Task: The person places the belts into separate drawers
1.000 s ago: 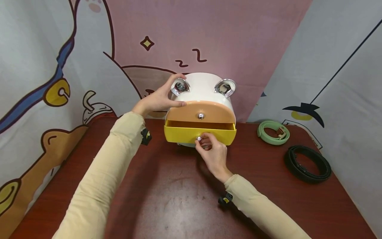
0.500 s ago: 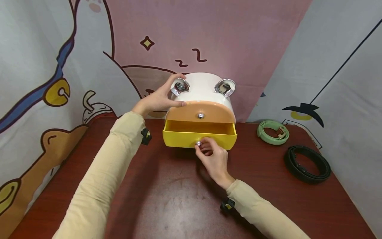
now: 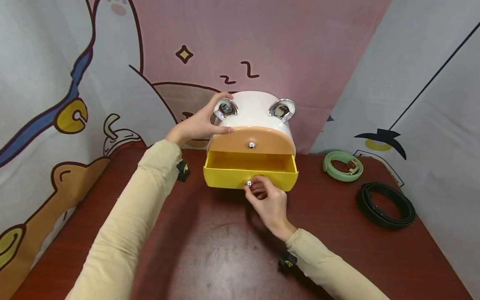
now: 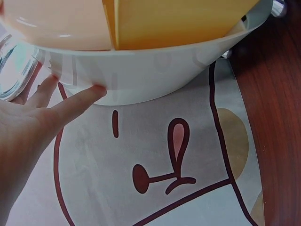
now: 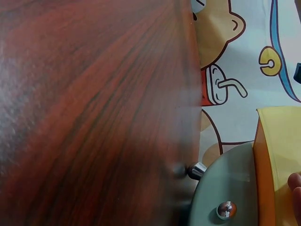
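A white, rounded drawer box with chrome ears stands at the back of the table. Its upper drawer is orange and closed; the yellow lower drawer is pulled out, with nothing visible inside. My left hand is spread against the box's upper left, thumb at the front, other fingers by the left ear. In the left wrist view, straight fingertips touch the white side. Between thumb and index finger, my right hand pinches the lower drawer's silver knob. Only its fingertips show in the right wrist view.
A coiled green belt lies right of the box on the dark red table. Nearer the right edge is a coiled black belt. Close behind the box hangs a printed cloth.
The yellow lower drawer has slid further out toward me, with my right hand drawing back on its knob. More of its inside shows. My left hand has stayed in place.
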`<state>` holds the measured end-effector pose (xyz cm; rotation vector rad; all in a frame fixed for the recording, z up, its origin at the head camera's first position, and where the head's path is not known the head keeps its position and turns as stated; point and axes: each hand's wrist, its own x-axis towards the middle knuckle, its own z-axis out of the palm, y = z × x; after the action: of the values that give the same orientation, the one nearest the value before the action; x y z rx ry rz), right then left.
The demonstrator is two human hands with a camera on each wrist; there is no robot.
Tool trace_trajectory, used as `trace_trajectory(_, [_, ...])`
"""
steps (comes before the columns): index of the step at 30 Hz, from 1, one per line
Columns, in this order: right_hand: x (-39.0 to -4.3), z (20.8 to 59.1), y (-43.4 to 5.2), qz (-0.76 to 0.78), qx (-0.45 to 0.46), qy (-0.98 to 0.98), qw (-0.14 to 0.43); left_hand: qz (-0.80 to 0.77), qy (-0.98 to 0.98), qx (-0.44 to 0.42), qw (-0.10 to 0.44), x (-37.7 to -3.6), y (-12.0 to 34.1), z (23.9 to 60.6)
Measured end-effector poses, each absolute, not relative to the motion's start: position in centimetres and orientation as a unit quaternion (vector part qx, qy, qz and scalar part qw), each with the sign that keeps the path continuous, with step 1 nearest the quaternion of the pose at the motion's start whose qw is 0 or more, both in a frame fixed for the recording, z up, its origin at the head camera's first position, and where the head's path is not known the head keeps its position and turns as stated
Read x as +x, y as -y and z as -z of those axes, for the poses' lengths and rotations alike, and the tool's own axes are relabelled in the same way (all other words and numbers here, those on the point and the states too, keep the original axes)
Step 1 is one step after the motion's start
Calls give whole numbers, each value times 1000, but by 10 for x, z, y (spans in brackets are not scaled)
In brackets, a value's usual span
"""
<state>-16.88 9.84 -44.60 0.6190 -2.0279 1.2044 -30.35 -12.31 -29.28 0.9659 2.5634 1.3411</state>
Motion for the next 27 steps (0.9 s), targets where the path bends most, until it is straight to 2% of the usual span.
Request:
trace_trajectory(12, [-161, 446, -101, -460, 247, 782, 340, -437, -844, 306, 52, -303, 123, 292])
trace_trajectory(27, [-154, 448, -102, -463, 256, 780, 334, -447, -843, 287, 84, -295, 123, 285])
